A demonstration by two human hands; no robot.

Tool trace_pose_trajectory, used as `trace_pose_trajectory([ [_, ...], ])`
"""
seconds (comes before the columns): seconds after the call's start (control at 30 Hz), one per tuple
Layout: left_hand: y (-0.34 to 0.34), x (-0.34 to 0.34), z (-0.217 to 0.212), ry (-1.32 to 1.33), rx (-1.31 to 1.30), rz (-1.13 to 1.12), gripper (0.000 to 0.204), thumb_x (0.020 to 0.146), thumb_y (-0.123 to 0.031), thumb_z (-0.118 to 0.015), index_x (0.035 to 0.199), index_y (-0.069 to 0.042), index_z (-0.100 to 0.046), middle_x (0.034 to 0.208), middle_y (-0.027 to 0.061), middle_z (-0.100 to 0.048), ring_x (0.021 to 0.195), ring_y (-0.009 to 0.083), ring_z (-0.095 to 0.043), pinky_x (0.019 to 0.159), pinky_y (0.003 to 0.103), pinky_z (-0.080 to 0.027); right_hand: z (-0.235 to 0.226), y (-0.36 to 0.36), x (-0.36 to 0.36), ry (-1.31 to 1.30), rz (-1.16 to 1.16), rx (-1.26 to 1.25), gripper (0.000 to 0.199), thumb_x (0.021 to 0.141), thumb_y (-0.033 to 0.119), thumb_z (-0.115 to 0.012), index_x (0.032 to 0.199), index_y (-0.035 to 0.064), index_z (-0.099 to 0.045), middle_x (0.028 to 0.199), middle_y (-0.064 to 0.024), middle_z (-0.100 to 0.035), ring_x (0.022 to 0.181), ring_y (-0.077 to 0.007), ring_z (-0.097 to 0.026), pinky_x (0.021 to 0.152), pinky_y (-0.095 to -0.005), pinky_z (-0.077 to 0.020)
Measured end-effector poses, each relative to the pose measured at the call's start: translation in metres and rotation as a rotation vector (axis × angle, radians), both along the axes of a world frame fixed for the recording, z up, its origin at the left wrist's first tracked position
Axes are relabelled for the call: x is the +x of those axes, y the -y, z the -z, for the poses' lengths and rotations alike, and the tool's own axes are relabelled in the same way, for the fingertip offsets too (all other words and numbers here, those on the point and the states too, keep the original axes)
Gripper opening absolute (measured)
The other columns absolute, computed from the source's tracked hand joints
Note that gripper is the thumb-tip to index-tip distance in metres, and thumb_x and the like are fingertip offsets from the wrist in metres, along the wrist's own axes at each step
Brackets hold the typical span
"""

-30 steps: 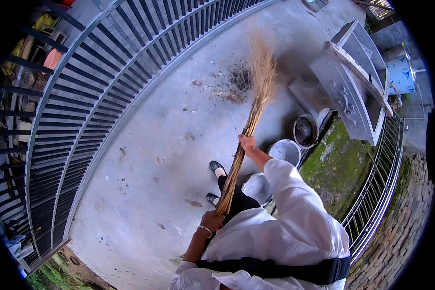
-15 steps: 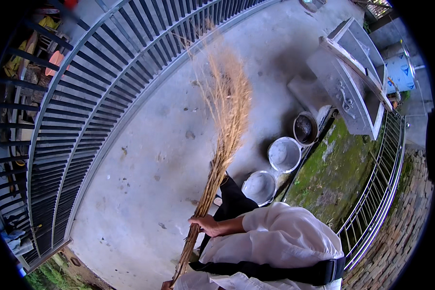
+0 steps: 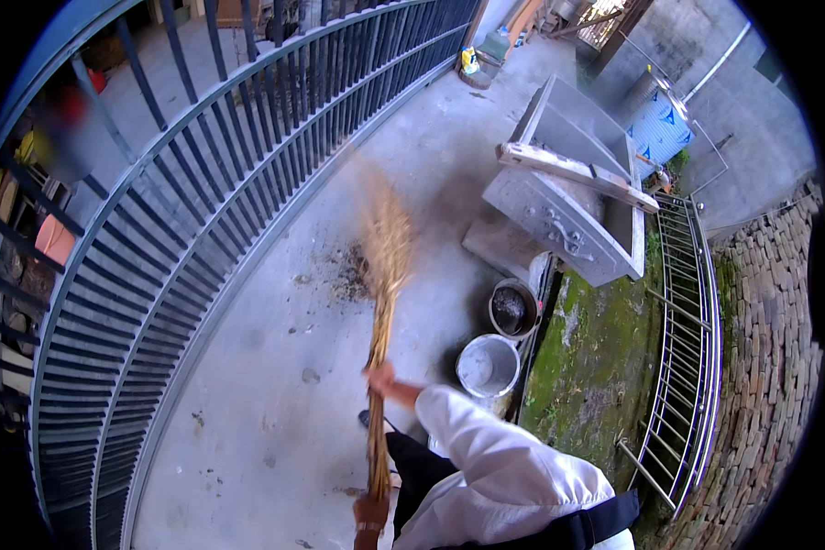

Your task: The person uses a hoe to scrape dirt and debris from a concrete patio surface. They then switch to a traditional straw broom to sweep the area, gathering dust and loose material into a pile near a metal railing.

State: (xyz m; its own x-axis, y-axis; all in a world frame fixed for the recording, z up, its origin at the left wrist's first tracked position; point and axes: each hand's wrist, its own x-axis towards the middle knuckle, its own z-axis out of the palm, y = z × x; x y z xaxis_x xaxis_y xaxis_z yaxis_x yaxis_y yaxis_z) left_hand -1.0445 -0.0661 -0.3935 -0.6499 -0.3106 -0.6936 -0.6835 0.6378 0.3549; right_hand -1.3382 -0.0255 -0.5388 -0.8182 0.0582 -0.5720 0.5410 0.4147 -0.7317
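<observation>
I hold a long straw broom [image 3: 382,321] with both hands, its bristle end pointing away from me and smeared by motion. My right hand [image 3: 385,378] is closed round the middle of the bundled stalks. Lower down, near the bottom edge, my left hand [image 3: 370,511] wraps the handle end; a band shows at that wrist. Beside the bristles, on their left, lies a patch of dark loose debris [image 3: 346,273] on the concrete floor [image 3: 247,403]. Whether the bristle tips touch the floor is hard to tell from the blur.
A dark metal railing [image 3: 206,174] curves along the left. To the right stand a grey stone trough [image 3: 559,220] with a board across it, a dark basin [image 3: 513,309] and a pale basin [image 3: 488,366]. Beyond them are mossy ground [image 3: 596,367], a steel railing [image 3: 683,367] and a blue-wrapped cylinder [image 3: 653,128].
The view has shifted, bringing the dark debris into sight beside the bristles. The broom stands more upright in the picture, its bristles lower and farther left. My left hand shows more fully.
</observation>
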Motion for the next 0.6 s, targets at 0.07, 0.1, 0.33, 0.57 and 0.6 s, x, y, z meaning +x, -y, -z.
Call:
trace_pose_trajectory([
  [0.07, 0.014, 0.054, -0.029, 0.213, 0.073, 0.045, 0.034, 0.067, -0.037, -0.053, 0.068, -0.003, -0.061, 0.063, 0.0197, -0.059, 0.065, 0.0346, -0.06, 0.059, 0.043, -0.048, 0.017, 0.017, 0.073, 0.065, -0.11, 0.174, 0.035, 0.061, 0.032, -0.068, 0.067, 0.0007, -0.053, 0.068, -0.0114, -0.058, 0.062, -0.0208, -0.057, 0.05, -0.0353, -0.0464],
  [0.1, 0.025, 0.031, -0.06, 0.567, 0.482, -0.181, 0.042, 0.077, -0.031, -0.055, 0.113, -0.01, -0.05, 0.131, 0.0137, -0.031, 0.118, 0.0226, -0.034, 0.097, 0.041, -0.028, -0.003, 0.028, 0.109, 0.163, -0.188, 0.099, 0.037, 0.06, 0.033, -0.069, 0.068, 0.0004, -0.054, 0.068, -0.0113, -0.057, 0.064, -0.0211, -0.056, 0.053, -0.0355, -0.0462],
  [0.33, 0.071, 0.107, -0.07, 0.383, 0.331, -0.279, 0.038, 0.072, -0.027, -0.058, 0.104, -0.007, -0.053, 0.102, 0.0131, -0.042, 0.09, 0.0227, -0.044, 0.077, 0.038, -0.036, -0.162, 0.019, 0.235, 0.664, -0.267, -0.212, 0.021, 0.056, 0.018, -0.069, 0.066, 0.0069, -0.054, 0.062, -0.0029, -0.054, 0.057, -0.013, -0.052, 0.05, -0.0276, -0.0412],
  [0.57, 0.067, 0.105, -0.021, 0.163, 0.442, -0.244, 0.034, 0.068, -0.023, -0.061, 0.096, -0.004, -0.055, 0.072, 0.0125, -0.054, 0.063, 0.0229, -0.054, 0.057, 0.036, -0.044, -0.103, 0.007, 0.131, 0.187, 0.007, 0.013, 0.018, 0.059, 0.017, -0.066, 0.061, 0.004, -0.054, 0.054, -0.005, -0.055, 0.048, -0.014, -0.053, 0.043, -0.0303, -0.043],
  [0.6, 0.06, 0.09, -0.002, 0.097, 0.491, -0.222, 0.033, 0.068, -0.022, -0.061, 0.094, -0.003, -0.056, 0.068, 0.0125, -0.055, 0.059, 0.0229, -0.056, 0.054, 0.035, -0.045, -0.066, -0.001, 0.1, 0.133, 0.016, 0.119, 0.024, 0.06, 0.022, -0.068, 0.058, 0.0035, -0.053, 0.053, -0.0055, -0.055, 0.049, -0.0147, -0.054, 0.042, -0.0311, -0.0433],
])
